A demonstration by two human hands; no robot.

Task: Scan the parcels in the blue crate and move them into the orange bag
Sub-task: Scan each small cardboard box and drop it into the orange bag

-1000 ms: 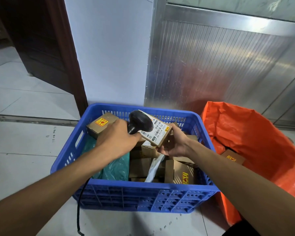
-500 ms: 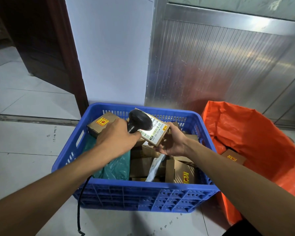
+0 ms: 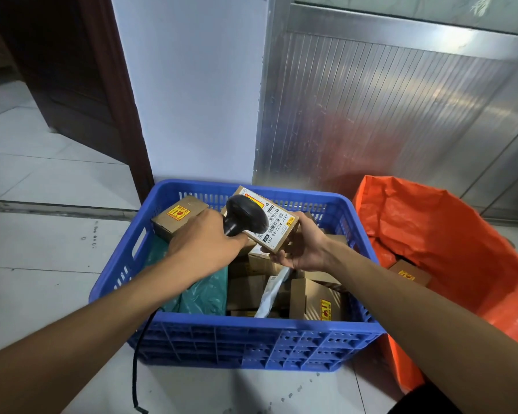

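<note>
Head view: parcel [image 3: 277, 227] held above crate rim [image 3: 251, 322].

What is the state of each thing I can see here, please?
Left hand: grips black scanner.
Right hand: holds labelled box above crate.
Blue crate: holds many parcels.
Orange bag: open, one box inside.
Green pouch: lying in crate.

- Crate [image 3: 237, 342]: moulded blue plastic, matt.
- Bag [image 3: 449, 240]: thin orange plastic, crinkled, faint sheen.
- Boxes [image 3: 313, 300]: plain brown cardboard; held box [image 3: 277, 227] has a white paper label.
- Scanner [image 3: 245, 215]: black plastic, slightly glossy.
- Panel [image 3: 386, 115]: ribbed shiny metal.
- Floor [image 3: 42, 249]: smooth tiles.
</note>
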